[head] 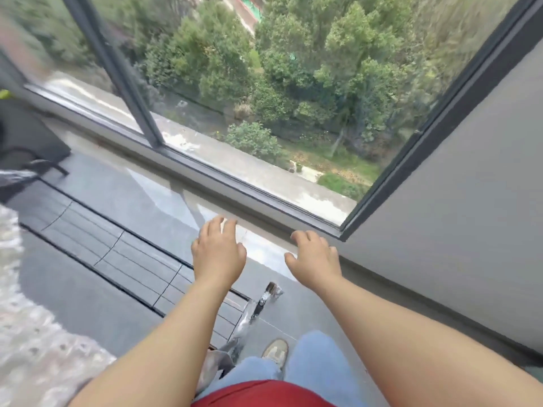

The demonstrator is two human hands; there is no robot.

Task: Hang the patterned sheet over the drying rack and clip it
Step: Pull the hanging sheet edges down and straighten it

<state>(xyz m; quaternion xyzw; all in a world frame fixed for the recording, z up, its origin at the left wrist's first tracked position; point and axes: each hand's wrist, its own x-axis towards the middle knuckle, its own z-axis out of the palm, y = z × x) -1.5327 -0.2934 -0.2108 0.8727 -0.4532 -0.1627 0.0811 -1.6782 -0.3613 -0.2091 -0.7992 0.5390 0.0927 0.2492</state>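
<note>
A low drying rack (111,245) with thin dark rails stands flat above the grey floor, running from the left toward my legs. The pale patterned sheet (26,333) lies blurred over the rack's near left part. Both my arms reach forward over the rack's right end. My left hand (219,255) and my right hand (314,261) hover palm down with fingers apart, holding nothing. No clip is visible in either hand.
A big floor-level window (264,98) with a dark frame looks down on trees. A grey wall (470,230) is on the right. A dark chair (29,142) stands at the left. A rack leg (264,298) is near my shoe (276,352).
</note>
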